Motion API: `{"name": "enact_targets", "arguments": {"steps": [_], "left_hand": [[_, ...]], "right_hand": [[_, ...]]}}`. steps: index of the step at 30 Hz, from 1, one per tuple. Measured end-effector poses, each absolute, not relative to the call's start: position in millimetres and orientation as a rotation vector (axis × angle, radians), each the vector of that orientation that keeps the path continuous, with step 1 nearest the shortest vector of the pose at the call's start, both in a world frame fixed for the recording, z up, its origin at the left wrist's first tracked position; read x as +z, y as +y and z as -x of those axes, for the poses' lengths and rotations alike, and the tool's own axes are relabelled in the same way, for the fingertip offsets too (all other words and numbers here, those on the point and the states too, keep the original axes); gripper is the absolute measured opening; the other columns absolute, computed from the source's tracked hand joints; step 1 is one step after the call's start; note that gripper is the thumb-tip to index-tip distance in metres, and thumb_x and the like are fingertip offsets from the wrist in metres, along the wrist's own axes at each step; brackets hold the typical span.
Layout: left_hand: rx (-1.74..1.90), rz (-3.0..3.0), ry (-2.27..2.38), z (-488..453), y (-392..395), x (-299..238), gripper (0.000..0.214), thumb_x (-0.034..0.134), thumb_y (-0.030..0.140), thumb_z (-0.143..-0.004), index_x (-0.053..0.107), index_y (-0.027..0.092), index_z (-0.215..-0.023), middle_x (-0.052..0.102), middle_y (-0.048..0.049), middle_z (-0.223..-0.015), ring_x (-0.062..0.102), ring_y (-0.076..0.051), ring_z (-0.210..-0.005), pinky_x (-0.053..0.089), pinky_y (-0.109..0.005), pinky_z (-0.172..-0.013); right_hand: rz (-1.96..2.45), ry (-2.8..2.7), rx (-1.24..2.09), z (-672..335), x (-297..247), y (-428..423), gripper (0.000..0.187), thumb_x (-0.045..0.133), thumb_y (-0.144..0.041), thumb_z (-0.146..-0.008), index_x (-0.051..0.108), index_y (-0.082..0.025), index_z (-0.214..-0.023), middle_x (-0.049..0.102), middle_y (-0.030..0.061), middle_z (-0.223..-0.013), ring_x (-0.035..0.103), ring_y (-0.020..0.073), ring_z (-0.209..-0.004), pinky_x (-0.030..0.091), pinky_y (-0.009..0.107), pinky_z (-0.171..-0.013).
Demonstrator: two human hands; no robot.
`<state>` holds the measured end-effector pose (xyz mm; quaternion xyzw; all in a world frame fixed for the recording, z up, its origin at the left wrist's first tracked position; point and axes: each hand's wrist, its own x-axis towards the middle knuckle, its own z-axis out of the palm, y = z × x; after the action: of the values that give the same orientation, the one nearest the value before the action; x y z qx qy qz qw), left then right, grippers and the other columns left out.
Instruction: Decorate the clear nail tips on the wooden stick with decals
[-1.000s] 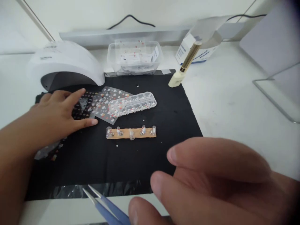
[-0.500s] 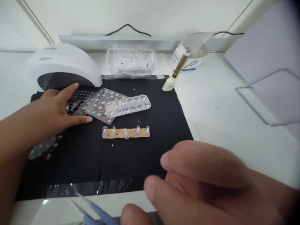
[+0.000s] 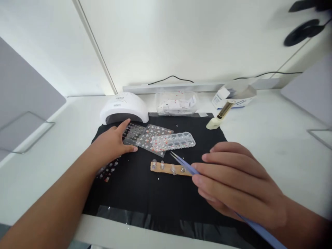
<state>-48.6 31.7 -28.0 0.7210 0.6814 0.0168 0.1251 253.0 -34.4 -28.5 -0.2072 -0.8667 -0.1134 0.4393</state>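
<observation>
Blue tweezers (image 3: 184, 164) with bare metal tips are held between the fingers of my right hand (image 3: 236, 180). Their tips hover between the clear compartment case (image 3: 181, 141) and a wooden strip (image 3: 167, 168). Several clear nail tips (image 3: 173, 169) stand on that strip, and its right end is hidden by the tweezers and my right hand. On the left, my left hand (image 3: 112, 140) is open, with thumb and index finger spread over dark sticker sheets (image 3: 135, 133). A transparent sticker sheet (image 3: 153, 136) with small white and orange designs lies partly under the case.
A white nail lamp (image 3: 124, 108) stands behind my left hand. Behind the black mat (image 3: 135, 193) sit a clear plastic box (image 3: 176, 107) and an opened alcohol pads box (image 3: 234, 97). A cream polish bottle (image 3: 215, 121) with a gold cap leans at the mat's right edge.
My right hand has taken up the tweezers from the front edge and brought them over the wooden strip. The camera view has shifted up and left. My left hand stays by the sheets.
</observation>
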Motion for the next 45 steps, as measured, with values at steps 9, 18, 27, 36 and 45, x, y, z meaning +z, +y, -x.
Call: {"name": "enact_targets", "arguments": {"steps": [9, 18, 27, 36, 45], "left_hand": [[0.612, -2.102, 1.737, 57, 33, -28, 0.055, 0.061, 0.019, -0.080, 0.057, 0.023, -0.135, 0.063, -0.0014, -0.084, 0.060, -0.020, -0.075, 0.045, -0.034, -0.075], [1.314, -1.913, 1.261, 45, 8, -22, 0.029, 0.057, 0.028, -0.093, 0.055, 0.027, -0.122, 0.049, 0.0030, -0.085, 0.053, -0.010, -0.069, 0.046, -0.023, -0.065], [1.392, -1.208, 0.795, -2, -29, -31, 0.029, 0.066, 0.034, -0.093, 0.060, 0.032, -0.121, 0.062, -0.0002, -0.093, 0.061, -0.011, -0.079, 0.053, -0.020, -0.073], [1.194, -1.361, 0.914, -10, -48, -36, 0.019, 0.064, 0.034, -0.094, 0.067, 0.024, -0.110, 0.059, 0.0007, -0.080, 0.055, -0.010, -0.069, 0.050, -0.019, -0.065], [0.889, -1.348, 0.788, -11, -51, -32, 0.010, 0.066, 0.025, -0.091, 0.057, 0.022, -0.094, 0.054, 0.0024, -0.081, 0.050, -0.008, -0.069, 0.045, -0.016, -0.063]], "right_hand": [[0.341, -2.097, -0.318, -254, -41, -12, 0.015, 0.065, -0.006, -0.078, 0.069, -0.011, -0.091, 0.074, 0.0111, -0.082, 0.066, 0.0228, -0.077, 0.056, 0.041, -0.070], [0.360, -2.035, -0.232, -255, -38, -20, 0.020, 0.065, -0.004, -0.073, 0.070, -0.012, -0.090, 0.075, 0.0099, -0.086, 0.068, 0.0236, -0.086, 0.058, 0.043, -0.083], [0.440, -1.884, 0.099, -235, -31, -51, 0.009, 0.059, -0.022, -0.090, 0.066, -0.022, -0.095, 0.077, 0.0033, -0.079, 0.072, 0.0241, -0.088, 0.053, 0.054, -0.100], [0.292, -1.794, 0.267, -230, -36, -45, 0.023, 0.053, -0.020, -0.095, 0.065, -0.015, -0.114, 0.076, 0.0113, -0.091, 0.073, 0.0255, -0.093, 0.062, 0.047, -0.087], [0.321, -1.442, 0.583, -224, -46, -42, 0.028, 0.053, -0.015, -0.093, 0.070, -0.017, -0.115, 0.075, 0.0110, -0.094, 0.070, 0.0261, -0.089, 0.058, 0.048, -0.079]]}}
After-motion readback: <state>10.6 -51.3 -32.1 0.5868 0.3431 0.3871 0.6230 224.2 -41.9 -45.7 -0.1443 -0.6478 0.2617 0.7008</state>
